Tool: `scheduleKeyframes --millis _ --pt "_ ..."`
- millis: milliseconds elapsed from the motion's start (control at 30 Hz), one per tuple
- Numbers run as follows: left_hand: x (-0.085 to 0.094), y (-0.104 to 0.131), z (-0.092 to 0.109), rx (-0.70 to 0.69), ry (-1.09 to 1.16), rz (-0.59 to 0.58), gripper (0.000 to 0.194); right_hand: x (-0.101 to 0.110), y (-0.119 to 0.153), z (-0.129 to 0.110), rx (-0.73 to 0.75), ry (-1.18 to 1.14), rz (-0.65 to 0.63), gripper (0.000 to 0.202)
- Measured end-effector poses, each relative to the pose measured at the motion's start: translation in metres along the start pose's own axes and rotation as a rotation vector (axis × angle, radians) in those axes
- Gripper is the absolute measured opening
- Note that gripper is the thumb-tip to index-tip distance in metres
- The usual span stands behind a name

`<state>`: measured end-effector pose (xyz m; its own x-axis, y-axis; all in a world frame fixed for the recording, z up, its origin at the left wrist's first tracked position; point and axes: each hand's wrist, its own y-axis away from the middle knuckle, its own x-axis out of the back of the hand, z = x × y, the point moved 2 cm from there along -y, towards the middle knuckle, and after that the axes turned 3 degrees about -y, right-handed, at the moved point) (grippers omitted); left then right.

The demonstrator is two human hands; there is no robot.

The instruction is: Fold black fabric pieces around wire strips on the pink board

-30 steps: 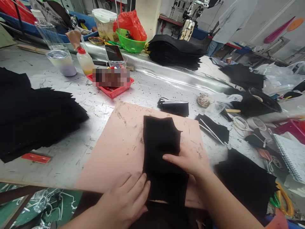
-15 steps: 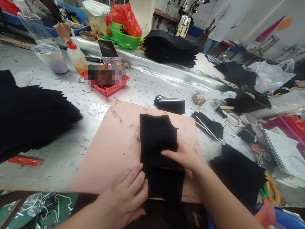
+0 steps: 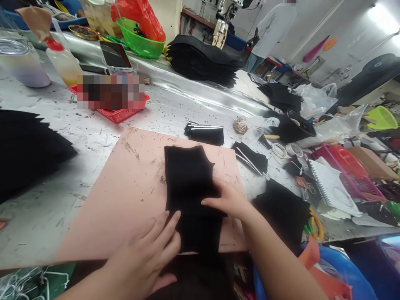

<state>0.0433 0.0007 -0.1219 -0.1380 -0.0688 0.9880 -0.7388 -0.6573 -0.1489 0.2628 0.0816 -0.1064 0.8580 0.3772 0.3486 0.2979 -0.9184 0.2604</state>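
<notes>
A black fabric piece (image 3: 190, 175) lies on a pink board (image 3: 125, 179) and reaches down over the board's front edge. My left hand (image 3: 153, 246) rests at the fabric's lower left edge, fingers apart, with the fingertips touching the cloth. On the fabric's right edge lies my right hand (image 3: 226, 200), its thumb stretched over the cloth and apart from the fingers, which are partly hidden. Neither hand grips the fabric. Two small black bundles with white strips, one behind the board (image 3: 204, 135) and one to its right (image 3: 250, 158), lie on the table.
Large black fabric stacks stand at the left (image 3: 28, 154), right (image 3: 284, 212) and back (image 3: 203, 62). A red basket (image 3: 117, 114), a squeeze bottle (image 3: 65, 66) and a tumbler (image 3: 26, 66) are behind. A notebook (image 3: 334, 187) and yellow-handled scissors (image 3: 317, 225) lie right. A person (image 3: 271, 29) stands far back.
The view has swung to the right, so the table's contents appear further left. My left index finger has moved slightly onto the fabric. My right hand keeps its place at the cloth's right edge.
</notes>
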Motion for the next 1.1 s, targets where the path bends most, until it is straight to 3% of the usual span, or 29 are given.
scheduleKeyframes --millis 200,367,633,867,1100 --pt "0.005 -0.024 0.009 -0.091 -0.080 0.062 0.047 -0.002 0.002 -0.006 -0.001 0.103 0.011 0.048" --pt "0.003 -0.046 0.021 -0.211 0.011 0.049 0.054 0.001 0.002 -0.009 -0.024 0.179 0.035 0.046" --pt "0.001 -0.045 0.026 -0.185 0.018 -0.061 0.055 0.021 -0.001 0.006 -0.095 -0.008 0.036 0.051" --pt "0.000 -0.048 0.025 -0.250 -0.019 -0.036 0.050 0.021 -0.002 0.007 -0.099 0.029 0.046 0.050" --pt "-0.008 -0.068 0.038 -0.257 0.028 -0.067 0.064 0.016 0.001 0.000 -0.072 0.197 0.085 0.046"
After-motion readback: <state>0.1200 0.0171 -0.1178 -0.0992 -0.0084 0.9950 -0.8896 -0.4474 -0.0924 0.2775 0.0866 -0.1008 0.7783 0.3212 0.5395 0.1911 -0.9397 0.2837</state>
